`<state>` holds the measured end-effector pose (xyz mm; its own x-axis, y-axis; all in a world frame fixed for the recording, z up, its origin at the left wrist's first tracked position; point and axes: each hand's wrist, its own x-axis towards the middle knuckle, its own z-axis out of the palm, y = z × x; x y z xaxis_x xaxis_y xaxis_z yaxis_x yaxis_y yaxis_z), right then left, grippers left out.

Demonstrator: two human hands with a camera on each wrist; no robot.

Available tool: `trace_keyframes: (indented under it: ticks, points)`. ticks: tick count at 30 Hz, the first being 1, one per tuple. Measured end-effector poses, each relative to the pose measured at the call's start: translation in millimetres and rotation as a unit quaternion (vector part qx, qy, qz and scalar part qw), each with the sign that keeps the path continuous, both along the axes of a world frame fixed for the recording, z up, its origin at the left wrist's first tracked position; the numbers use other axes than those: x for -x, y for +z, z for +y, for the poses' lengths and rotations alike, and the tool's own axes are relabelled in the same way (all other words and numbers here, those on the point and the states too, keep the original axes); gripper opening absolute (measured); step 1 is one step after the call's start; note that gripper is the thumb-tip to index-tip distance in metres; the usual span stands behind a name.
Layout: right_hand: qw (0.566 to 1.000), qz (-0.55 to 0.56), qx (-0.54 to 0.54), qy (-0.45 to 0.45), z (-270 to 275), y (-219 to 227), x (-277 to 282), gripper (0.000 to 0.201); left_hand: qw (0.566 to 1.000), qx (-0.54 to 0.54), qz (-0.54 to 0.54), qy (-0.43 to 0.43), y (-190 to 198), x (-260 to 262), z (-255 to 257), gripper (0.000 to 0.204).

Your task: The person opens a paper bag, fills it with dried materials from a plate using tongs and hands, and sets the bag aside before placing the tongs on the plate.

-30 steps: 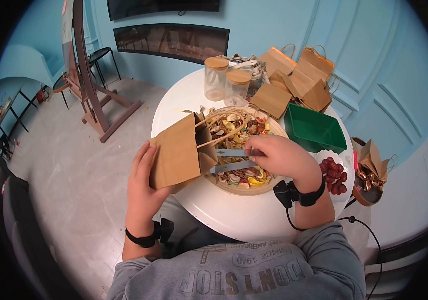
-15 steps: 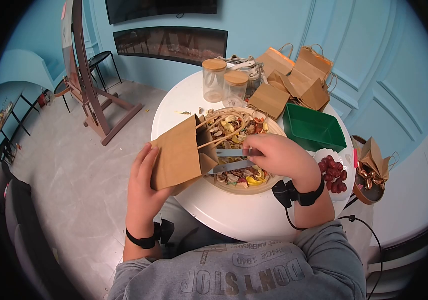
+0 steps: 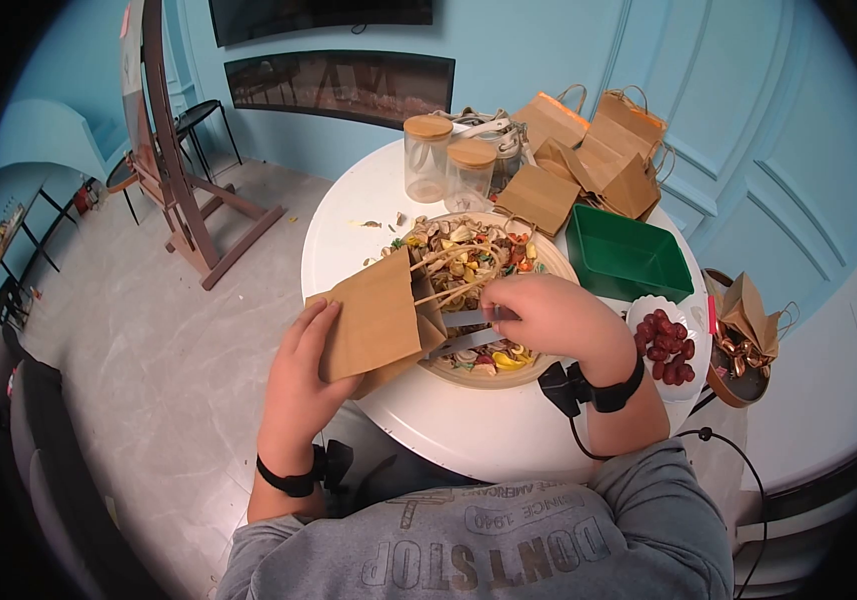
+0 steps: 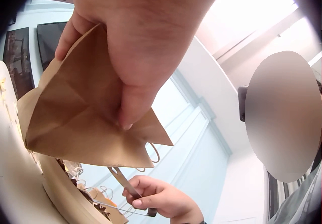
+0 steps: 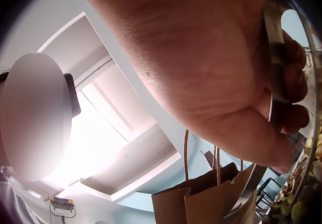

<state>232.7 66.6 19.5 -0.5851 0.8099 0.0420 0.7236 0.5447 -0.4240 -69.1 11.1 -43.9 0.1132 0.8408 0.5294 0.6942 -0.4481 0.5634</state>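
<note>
My left hand holds a brown paper bag by its bottom end, thumb on one side and fingers on the other. The bag lies tilted, its mouth and twisted handles facing right over a round tray of mixed dried pieces. With curled fingers, my right hand grips metal tongs, whose bend shows beside the palm in the right wrist view. The two arms of the tongs stand apart, and their tips are hidden at the bag's mouth.
Right of the tray are a green bin and a white dish of dark red fruit. Lidded clear jars and several paper bags stand behind. A basket sits beyond the white table's right edge.
My left hand and the paper bag have shifted a little to the right and down. The right hand has edged slightly left, with the tongs still in its grip.
</note>
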Motion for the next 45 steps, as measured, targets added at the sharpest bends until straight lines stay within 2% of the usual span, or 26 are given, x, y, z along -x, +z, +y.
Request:
trace_keyframes:
  ticks: [17, 45]
  points:
    - [0.998, -0.053, 0.032, -0.023, 0.0, 0.5, 10.1, 0.019, 0.998, 0.065, -0.002, 0.008, -7.1, 4.3, 4.9, 0.071]
    - [0.993, -0.088, 0.083, -0.015, 4.7, -2.4, 17.2, 0.019, 0.996, 0.067, 0.053, -0.004, -9.1, 7.0, 5.7, 0.075]
